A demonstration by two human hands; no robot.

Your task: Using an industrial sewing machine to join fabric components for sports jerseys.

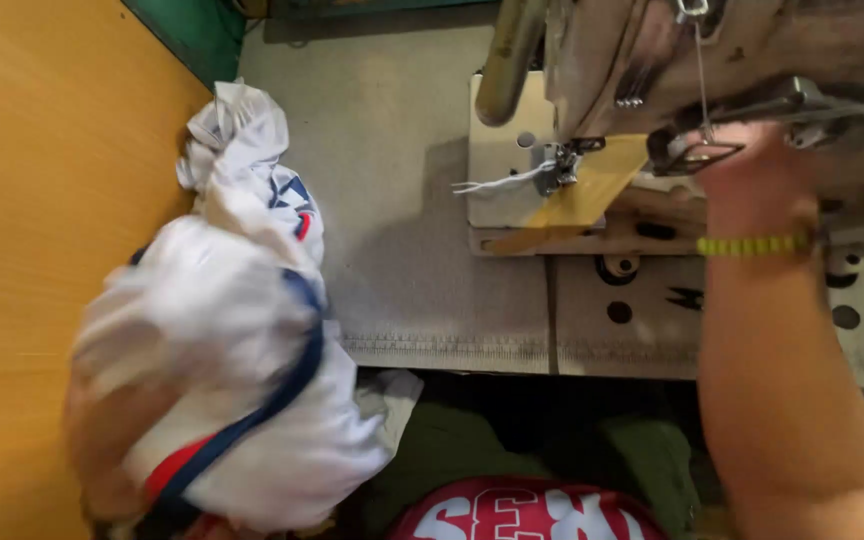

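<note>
Filling the lower left of the view, the garment (pixel 242 400) is a blurred white bundle with a navy band and a red stripe, its long axis running from about 7 o'clock up to 1 o'clock, where a twisted tail (pixel 237 135) lies on the grey table (pixel 392 180). It straddles the table's front edge beside an orange board (pixel 42 250) at 9 o'clock. The left hand (pixel 112 430) is wrapped in the cloth at the bundle's low end, blurred and mostly hidden, so it seems to be clutching the fabric but how tightly I cannot tell. The sewing machine (pixel 712 60) sits at 1 o'clock, well apart from the bundle. The right hand (pixel 752 160) reaches up under the machine head at 2 o'clock, a yellow bead bracelet (pixel 752 244) on the wrist; its fingers are hidden behind the machine, so whether it grips anything cannot be told. From the needle (pixel 562 165), with a white thread trailing off it, the garment lies toward 8 o'clock, nearer the left hand
</note>
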